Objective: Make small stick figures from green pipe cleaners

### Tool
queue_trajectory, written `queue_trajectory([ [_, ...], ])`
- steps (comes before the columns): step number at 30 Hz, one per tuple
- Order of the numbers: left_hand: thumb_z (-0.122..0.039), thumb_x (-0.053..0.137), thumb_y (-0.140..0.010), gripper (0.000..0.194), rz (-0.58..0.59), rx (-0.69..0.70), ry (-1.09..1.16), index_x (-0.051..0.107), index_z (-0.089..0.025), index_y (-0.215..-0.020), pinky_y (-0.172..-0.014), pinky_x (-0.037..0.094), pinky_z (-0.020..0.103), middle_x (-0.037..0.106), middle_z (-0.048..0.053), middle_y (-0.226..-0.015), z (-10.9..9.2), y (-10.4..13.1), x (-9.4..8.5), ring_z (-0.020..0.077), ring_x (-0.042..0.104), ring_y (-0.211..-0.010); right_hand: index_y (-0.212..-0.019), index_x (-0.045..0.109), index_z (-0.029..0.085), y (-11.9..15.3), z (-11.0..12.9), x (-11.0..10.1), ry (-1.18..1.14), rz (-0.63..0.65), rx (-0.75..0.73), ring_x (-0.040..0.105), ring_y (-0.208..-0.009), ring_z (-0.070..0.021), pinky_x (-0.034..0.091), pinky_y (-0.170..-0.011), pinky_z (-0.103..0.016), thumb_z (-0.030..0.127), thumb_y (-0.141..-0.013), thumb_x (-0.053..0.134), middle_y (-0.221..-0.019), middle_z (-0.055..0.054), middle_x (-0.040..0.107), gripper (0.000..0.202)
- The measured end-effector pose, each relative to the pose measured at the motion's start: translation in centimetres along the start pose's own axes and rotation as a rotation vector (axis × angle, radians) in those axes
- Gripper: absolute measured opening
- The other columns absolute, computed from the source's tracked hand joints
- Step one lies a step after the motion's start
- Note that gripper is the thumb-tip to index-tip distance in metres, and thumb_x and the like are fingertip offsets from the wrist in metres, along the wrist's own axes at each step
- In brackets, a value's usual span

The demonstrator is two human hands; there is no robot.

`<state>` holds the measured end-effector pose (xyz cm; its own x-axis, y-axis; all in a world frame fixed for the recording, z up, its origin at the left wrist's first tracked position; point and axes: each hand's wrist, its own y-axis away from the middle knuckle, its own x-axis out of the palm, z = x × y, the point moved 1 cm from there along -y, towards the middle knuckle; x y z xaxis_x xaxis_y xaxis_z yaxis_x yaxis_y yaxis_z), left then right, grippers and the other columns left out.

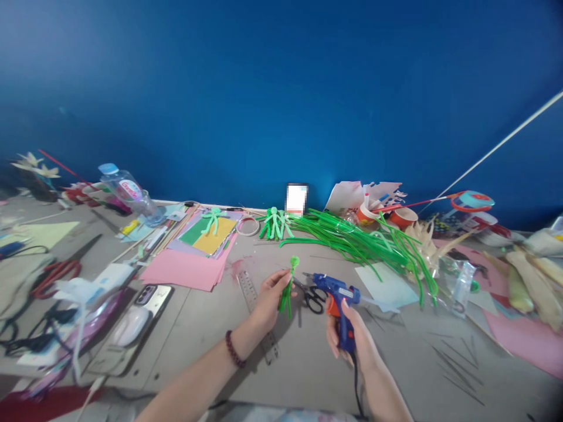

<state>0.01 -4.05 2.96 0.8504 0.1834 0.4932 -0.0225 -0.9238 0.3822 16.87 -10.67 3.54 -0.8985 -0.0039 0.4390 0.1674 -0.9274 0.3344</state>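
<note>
My left hand pinches a small green pipe cleaner figure, its round head up and its legs hanging down. My right hand is wrapped round the handle of a blue hot glue gun with an orange trigger. The nozzle points left toward the figure, with a gap between them. Black-handled scissors lie on the table between the hands. Partly under my left forearm is a clear ruler. Several finished-looking green figures stand by the wall, and another green figure lies on coloured sheets.
Green pipe cleaners are heaped at the back right. A white sheet lies right of the glue gun. Pink paper, a phone and a plastic bottle are on the left. The gun's cord trails to the front edge.
</note>
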Motion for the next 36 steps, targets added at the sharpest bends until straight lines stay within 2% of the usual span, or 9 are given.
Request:
queue_trajectory([
  [3, -0.038, 0.084, -0.050, 0.042, -0.009, 0.002, 0.006, 0.068, -0.013, -0.079, -0.055, 0.052, 0.024, 0.061, -0.001, -0.060, 0.0, -0.2, -0.1, 0.0096, 0.056, -0.054, -0.089, 0.052, 0.019, 0.5, 0.3, -1.0, -0.017, -0.041, 0.039, 0.045, -0.030, -0.0088, 0.021, -0.028, -0.016, 0.071, -0.080, 0.043, -0.050, 0.004, 0.052, 0.054],
  [7, -0.038, 0.086, -0.048, 0.042, -0.026, 0.006, 0.013, 0.068, -0.012, -0.076, -0.053, 0.051, 0.023, 0.062, -0.001, -0.061, 0.1, -0.5, -0.2, 0.0099, 0.056, -0.054, -0.066, 0.049, 0.018, 1.2, 0.6, -3.7, 0.006, 0.006, 0.070, 0.033, -0.030, -0.0056, 0.020, -0.029, -0.017, 0.076, -0.077, 0.040, -0.046, 0.002, 0.047, 0.060],
  [11, -0.038, 0.086, -0.047, 0.041, -0.032, 0.002, 0.012, 0.069, -0.014, -0.076, -0.052, 0.050, 0.022, 0.063, -0.002, -0.061, 0.4, -0.8, -0.4, 0.0089, 0.056, -0.049, -0.080, 0.056, 0.020, 2.5, 1.5, -6.9, -0.009, -0.051, -0.051, 0.043, -0.045, -0.0100, 0.031, -0.032, -0.020, 0.054, -0.065, 0.072, -0.066, 0.000, 0.051, 0.041],
  [13, -0.038, 0.086, -0.045, 0.042, -0.039, -0.010, 0.013, 0.069, -0.014, -0.075, -0.050, 0.048, 0.022, 0.063, -0.003, -0.061, 0.5, -0.9, -0.5, 0.0085, 0.056, -0.047, -0.086, 0.057, 0.021, 3.3, 2.0, -8.2, -0.003, -0.053, -0.074, 0.046, -0.048, -0.0110, 0.035, -0.036, -0.022, 0.046, -0.065, 0.075, -0.073, -0.001, 0.052, 0.037],
  [16, -0.037, 0.086, -0.045, 0.041, -0.040, -0.014, 0.010, 0.069, -0.014, -0.075, -0.049, 0.046, 0.021, 0.063, -0.003, -0.060, 0.4, -0.9, -0.5, 0.0086, 0.056, -0.046, -0.088, 0.059, 0.022, 4.2, 2.7, -9.4, 0.044, -0.066, -0.093, 0.049, -0.049, -0.0129, 0.040, -0.041, -0.027, 0.045, -0.065, 0.075, -0.076, -0.003, 0.055, 0.036],
  [21, -0.036, 0.087, -0.045, 0.042, -0.040, -0.001, 0.015, 0.069, -0.014, -0.075, -0.048, 0.045, 0.020, 0.062, -0.003, -0.057, 0.2, -0.8, -0.3, 0.0083, 0.055, -0.047, -0.107, 0.057, 0.031, 4.9, 3.1, -9.5, 0.069, -0.298, -0.164, 0.058, -0.065, -0.0182, 0.048, -0.054, -0.030, 0.037, -0.064, 0.077, -0.086, -0.003, 0.061, 0.048],
  [24, -0.036, 0.087, -0.044, 0.042, -0.040, -0.004, 0.005, 0.069, -0.014, -0.075, -0.047, 0.044, 0.019, 0.061, -0.003, -0.056, 0.1, -0.7, -0.3, 0.0079, 0.054, -0.047, -0.113, 0.056, 0.030, 4.8, 3.1, -9.4, 0.135, -0.383, -0.161, 0.060, -0.067, -0.0191, 0.050, -0.057, -0.030, 0.034, -0.061, 0.079, -0.083, -0.002, 0.062, 0.057],
  [30, -0.038, 0.086, -0.044, 0.043, -0.063, -0.009, -0.010, 0.069, -0.014, -0.075, -0.047, 0.045, 0.020, 0.061, -0.003, -0.056, 0.1, -0.9, -0.3, 0.0086, 0.055, -0.047, -0.100, 0.060, 0.022, 4.0, 3.3, -11.7, 0.321, -0.545, -0.173, 0.065, -0.076, -0.0256, 0.051, -0.058, -0.033, 0.044, -0.061, 0.075, -0.082, -0.008, 0.069, 0.048],
  [36, -0.038, 0.086, -0.044, 0.044, -0.070, 0.002, -0.017, 0.069, -0.015, -0.076, -0.049, 0.045, 0.020, 0.062, -0.003, -0.058, 0.2, -1.1, -0.5, 0.0088, 0.056, -0.048, -0.095, 0.063, 0.019, 3.3, 3.4, -14.8, 0.617, -0.635, -0.110, 0.066, -0.067, -0.0262, 0.047, -0.049, -0.031, 0.047, -0.056, 0.072, -0.079, -0.009, 0.073, 0.049],
])
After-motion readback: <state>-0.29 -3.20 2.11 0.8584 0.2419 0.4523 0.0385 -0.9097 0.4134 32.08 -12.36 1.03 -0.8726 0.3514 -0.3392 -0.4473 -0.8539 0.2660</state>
